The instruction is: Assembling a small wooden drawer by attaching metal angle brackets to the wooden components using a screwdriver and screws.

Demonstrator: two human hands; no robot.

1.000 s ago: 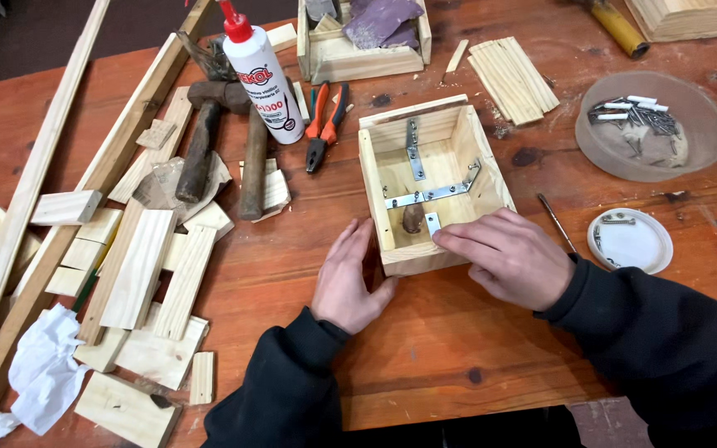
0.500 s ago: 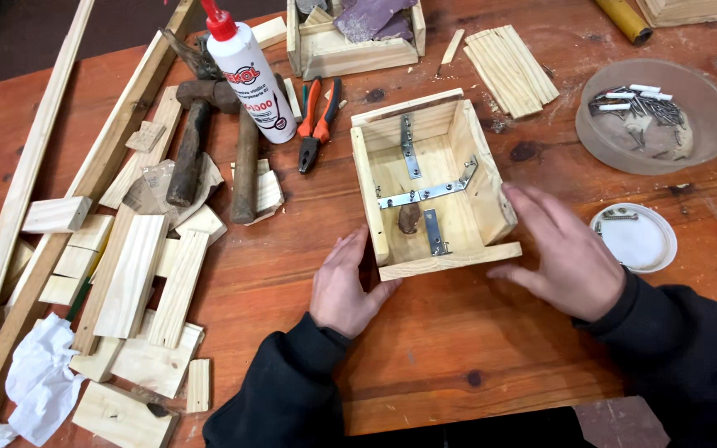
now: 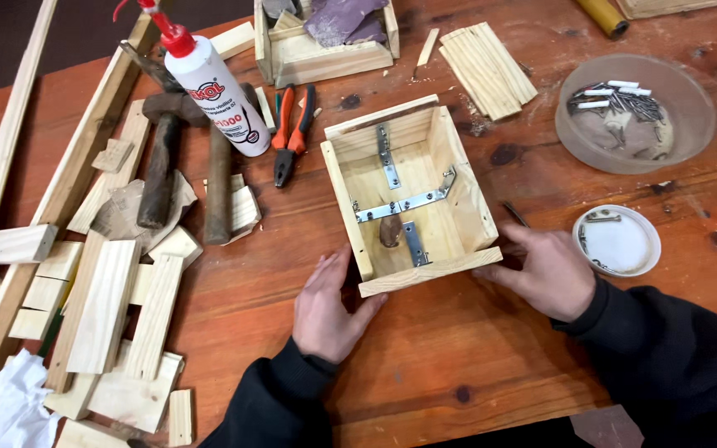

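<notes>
Red-brown worktop [image 3: 425, 365], offcuts everywhere: wooden box [image 3: 408, 195] stands assembled, brackets inside; left hand [image 3: 329, 311] and right hand [image 3: 545, 270] rest flat-fingered against it, gripping nothing.

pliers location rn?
Head view, upper middle of the table: the orange-handled pliers lie between the white glue bottle and the open wooden box, left of it.

white glue bottle [image 3: 219, 95], red nozzle, red-lettered label
</notes>
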